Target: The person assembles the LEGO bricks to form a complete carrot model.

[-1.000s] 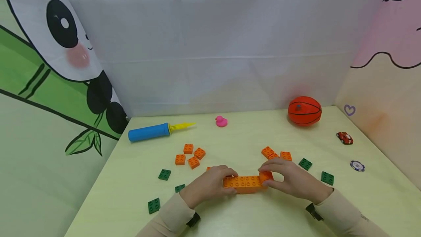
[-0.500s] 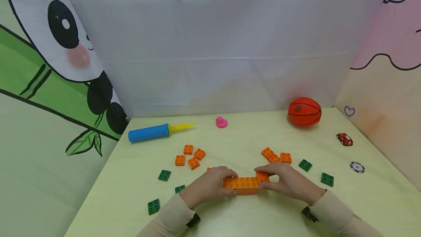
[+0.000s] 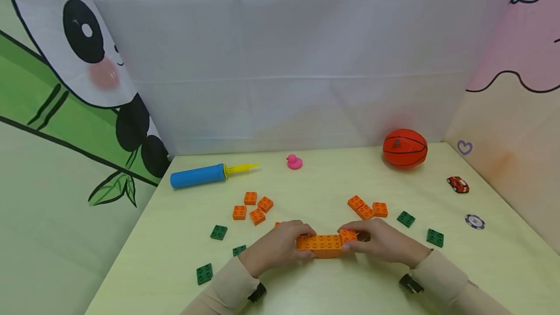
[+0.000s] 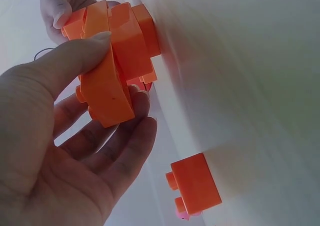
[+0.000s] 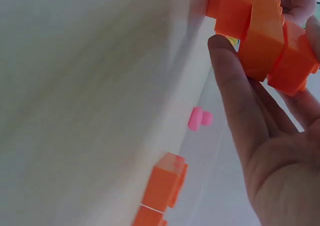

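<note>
Two beige sleeves (image 3: 229, 281) come in from the near side, one black device (image 3: 256, 292) strapped at each wrist. Both hands are on one assembly of orange bricks (image 3: 325, 244), low over the near middle of the surface (image 3: 315, 188); its full brick count is hidden. The left hand (image 3: 282, 243) grips the assembly's left end, thumb on the near side, fingers beyond. The right hand (image 3: 382, 240) pinches one orange brick (image 3: 348, 236) atop the right end; how firmly it is seated, I cannot tell.

Five green bricks flank the hands: three on the left (image 3: 204, 273) (image 3: 239, 250) (image 3: 218, 232), the middle one partly covered by the left hand, and two on the right (image 3: 435, 237) (image 3: 406, 218). Past the right-hand pair, toward the right edge, is one poker chip (image 3: 475, 221).

Eight loose orange bricks lie just beyond the hands: one mostly hidden (image 3: 277, 224) behind the left hand, four in a loose cluster (image 3: 257, 217) left of it, three close together (image 3: 365, 211) beyond the right hand.

Farther back are one red toy car (image 3: 458, 184) at the right, one blue-and-yellow hand pump (image 3: 199, 176) lying at the left, one pink toy duck (image 3: 294, 162) and one red toy basketball (image 3: 404, 148), before a white cloth (image 3: 280, 62)
</note>
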{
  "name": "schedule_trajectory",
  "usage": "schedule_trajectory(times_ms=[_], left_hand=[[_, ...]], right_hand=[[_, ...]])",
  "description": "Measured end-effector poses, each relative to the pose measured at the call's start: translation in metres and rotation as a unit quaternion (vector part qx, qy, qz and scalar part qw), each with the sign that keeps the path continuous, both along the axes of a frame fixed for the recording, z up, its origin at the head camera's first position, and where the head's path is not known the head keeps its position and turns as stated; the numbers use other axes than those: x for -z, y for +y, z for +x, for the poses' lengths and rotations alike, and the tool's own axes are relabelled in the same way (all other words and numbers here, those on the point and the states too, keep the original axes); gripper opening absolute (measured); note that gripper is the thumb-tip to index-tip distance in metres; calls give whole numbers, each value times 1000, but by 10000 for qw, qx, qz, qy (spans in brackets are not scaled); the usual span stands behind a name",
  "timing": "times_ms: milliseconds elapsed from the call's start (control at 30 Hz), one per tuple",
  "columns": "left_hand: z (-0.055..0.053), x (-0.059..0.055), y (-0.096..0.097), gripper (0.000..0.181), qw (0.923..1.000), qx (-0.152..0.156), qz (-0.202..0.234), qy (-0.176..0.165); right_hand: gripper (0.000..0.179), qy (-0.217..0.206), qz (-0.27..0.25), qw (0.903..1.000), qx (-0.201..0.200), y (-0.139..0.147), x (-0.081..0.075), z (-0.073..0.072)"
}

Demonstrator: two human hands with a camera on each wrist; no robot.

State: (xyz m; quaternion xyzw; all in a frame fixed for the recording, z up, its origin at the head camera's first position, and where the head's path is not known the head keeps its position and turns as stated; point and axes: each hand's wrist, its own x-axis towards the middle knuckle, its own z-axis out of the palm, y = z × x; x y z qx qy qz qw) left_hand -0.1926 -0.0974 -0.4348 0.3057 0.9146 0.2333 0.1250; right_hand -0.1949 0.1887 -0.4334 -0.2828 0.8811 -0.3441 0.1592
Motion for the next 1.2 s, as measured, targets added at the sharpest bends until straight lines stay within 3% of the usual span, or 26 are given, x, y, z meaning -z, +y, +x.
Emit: schedule_trajectory(times_ms=[300, 567, 767, 967, 1200], left_hand=[[0, 2, 0, 36, 10000, 3, 21, 11], [0, 1, 1, 37, 10000, 65, 62, 6], [0, 2, 2, 38, 10000, 31, 56, -21], [0, 3, 2, 38, 10000, 9, 81, -35], [1, 3, 2, 38, 9999, -2, 114, -30]], right_hand=[[45, -245, -353, 9991, 33, 2, 6, -4], [48, -441, -406, 9982, 70, 4, 6, -5], [49, -320, -242, 9992, 6, 4, 4, -3], [49, 269, -148, 9986, 436, 14, -6, -7], [42, 1484, 132, 9814, 1215, 37, -16, -26]])
